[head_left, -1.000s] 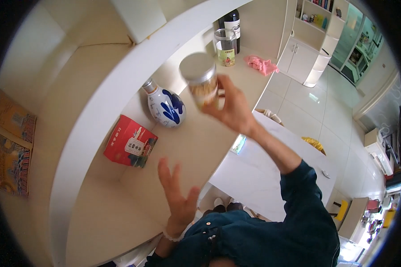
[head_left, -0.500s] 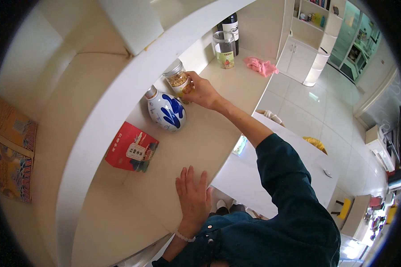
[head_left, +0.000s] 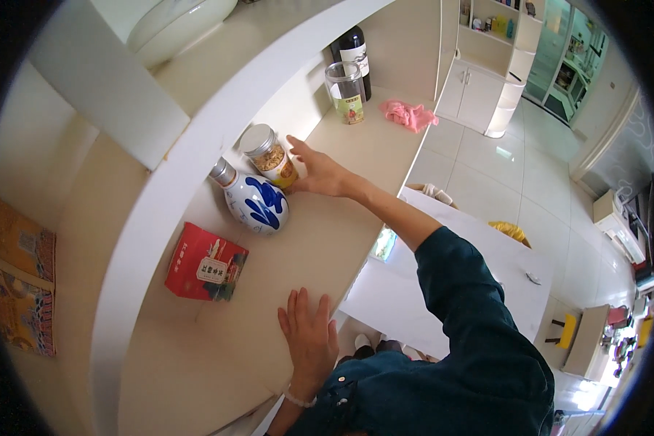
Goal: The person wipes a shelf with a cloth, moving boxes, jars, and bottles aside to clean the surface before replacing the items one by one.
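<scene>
A glass jar (head_left: 269,160) of golden granules, with a silver lid, stands on the cream shelf (head_left: 341,240) against the back wall. My right hand (head_left: 312,167) is just to its right with fingers apart, the lower ones near or at the jar's base. Beside the jar, nearer me, is a white porcelain bottle (head_left: 254,207) with blue painting and a silver cap. A red box (head_left: 205,261) sits further along. My left hand (head_left: 305,330) rests with fingers spread on the shelf near its front edge, holding nothing.
A dark bottle (head_left: 356,58), a lidded clear jar (head_left: 345,94) and a pink cloth (head_left: 407,116) lie further along the shelf. A white table (head_left: 458,276) is below right. A white curved board (head_left: 134,218) arches over the shelf, with orange packets (head_left: 18,269) at far left.
My right hand set the jar against the back wall beside the porcelain bottle and has since loosened its fingers. My left hand came down from the air to lie on the shelf.
</scene>
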The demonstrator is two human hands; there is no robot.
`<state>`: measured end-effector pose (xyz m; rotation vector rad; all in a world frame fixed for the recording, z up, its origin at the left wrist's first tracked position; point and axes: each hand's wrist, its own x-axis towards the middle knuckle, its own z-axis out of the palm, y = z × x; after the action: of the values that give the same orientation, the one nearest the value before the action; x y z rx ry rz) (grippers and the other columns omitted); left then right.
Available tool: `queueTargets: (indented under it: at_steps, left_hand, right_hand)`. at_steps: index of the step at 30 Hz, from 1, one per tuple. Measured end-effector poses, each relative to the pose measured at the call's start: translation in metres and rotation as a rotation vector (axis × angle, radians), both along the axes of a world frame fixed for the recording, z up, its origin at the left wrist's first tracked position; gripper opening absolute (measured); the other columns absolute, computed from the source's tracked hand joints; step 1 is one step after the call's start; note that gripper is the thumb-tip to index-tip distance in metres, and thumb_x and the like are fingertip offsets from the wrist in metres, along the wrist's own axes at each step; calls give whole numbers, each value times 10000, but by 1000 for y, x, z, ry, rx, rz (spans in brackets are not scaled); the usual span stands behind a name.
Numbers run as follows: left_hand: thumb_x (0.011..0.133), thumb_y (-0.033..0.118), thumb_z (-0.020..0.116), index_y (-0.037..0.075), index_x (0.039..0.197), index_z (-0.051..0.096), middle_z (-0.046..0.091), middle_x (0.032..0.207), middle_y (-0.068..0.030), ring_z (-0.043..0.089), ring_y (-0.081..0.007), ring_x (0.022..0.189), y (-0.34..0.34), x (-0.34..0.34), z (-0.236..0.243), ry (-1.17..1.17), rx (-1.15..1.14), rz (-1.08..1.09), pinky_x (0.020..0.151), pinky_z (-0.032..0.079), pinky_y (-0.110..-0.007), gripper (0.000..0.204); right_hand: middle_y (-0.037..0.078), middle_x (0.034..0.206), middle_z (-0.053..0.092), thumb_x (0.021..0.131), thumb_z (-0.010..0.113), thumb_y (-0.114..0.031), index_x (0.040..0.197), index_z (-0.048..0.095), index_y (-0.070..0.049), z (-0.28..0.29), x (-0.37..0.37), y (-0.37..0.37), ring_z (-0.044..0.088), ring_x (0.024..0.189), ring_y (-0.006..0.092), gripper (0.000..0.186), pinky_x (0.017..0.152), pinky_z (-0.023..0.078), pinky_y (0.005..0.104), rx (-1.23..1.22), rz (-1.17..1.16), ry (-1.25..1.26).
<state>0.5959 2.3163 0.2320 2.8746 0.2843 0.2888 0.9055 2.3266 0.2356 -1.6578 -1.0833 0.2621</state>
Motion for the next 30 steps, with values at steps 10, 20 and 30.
queueTargets:
  at_steps: [10, 20, 30]
  left_hand:
    - [754, 122, 597, 38, 1218, 479, 334, 1337, -255, 281, -422, 1262, -2, 2, 0, 22, 2, 10, 1021, 174, -593, 486]
    - [771, 310, 606, 16, 1229, 446, 335, 1332, -263, 309, -429, 1248, 3, -2, -3, -78, 5, 5, 990, 204, -607, 567]
    - [762, 240, 626, -6, 1246, 420, 331, 1333, -268, 314, -430, 1245, 1, -2, -4, -174, -21, -24, 1008, 245, -555, 581]
  right_hand:
    - [252, 1172, 459, 627, 782, -221, 1280, 293, 70, 6, 114, -46, 462, 1100, 374, 867, 936, 398, 406, 175, -987, -230]
    - [184, 1115, 507, 554, 826, -239, 1212, 352, 58, 6, 121, -18, 519, 1018, 308, 864, 874, 450, 382, 285, -800, 33]
    - [145, 1190, 483, 664, 770, -373, 1271, 389, 0, 75, 40, -101, 474, 1113, 242, 808, 980, 355, 403, 311, 167, 601]
